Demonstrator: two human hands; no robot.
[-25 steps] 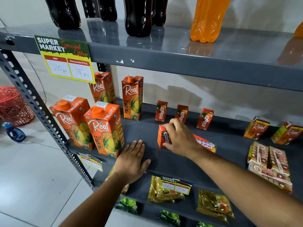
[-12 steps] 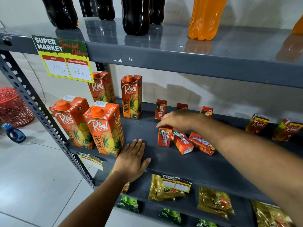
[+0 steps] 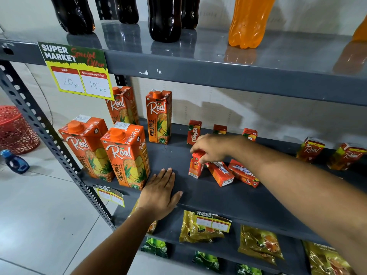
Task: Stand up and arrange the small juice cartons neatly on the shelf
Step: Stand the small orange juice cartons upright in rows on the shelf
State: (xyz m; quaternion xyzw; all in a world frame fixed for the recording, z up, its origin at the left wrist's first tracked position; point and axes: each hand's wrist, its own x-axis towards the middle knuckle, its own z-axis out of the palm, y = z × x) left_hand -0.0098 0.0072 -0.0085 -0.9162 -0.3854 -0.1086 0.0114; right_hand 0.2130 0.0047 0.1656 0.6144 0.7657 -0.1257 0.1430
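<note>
Head view: right hand [image 3: 213,147] pinches the top of a small juice carton [image 3: 195,165], upright on the middle shelf [image 3: 228,197]; left hand [image 3: 160,193] flat on the shelf edge, grip released. Step in hand, seemingly: squaring that carton. Next, two fallen cartons [image 3: 232,173] beside it need standing up.

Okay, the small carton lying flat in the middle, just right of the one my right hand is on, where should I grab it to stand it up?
The lying carton rests on a broad face, its near end angled toward the shelf edge. Probably best to come from above and pinch its two long narrow sides near the far end with thumb and fingers, then tip it upright. The second flat carton sits close on its right, so fingers have little room there.
</note>
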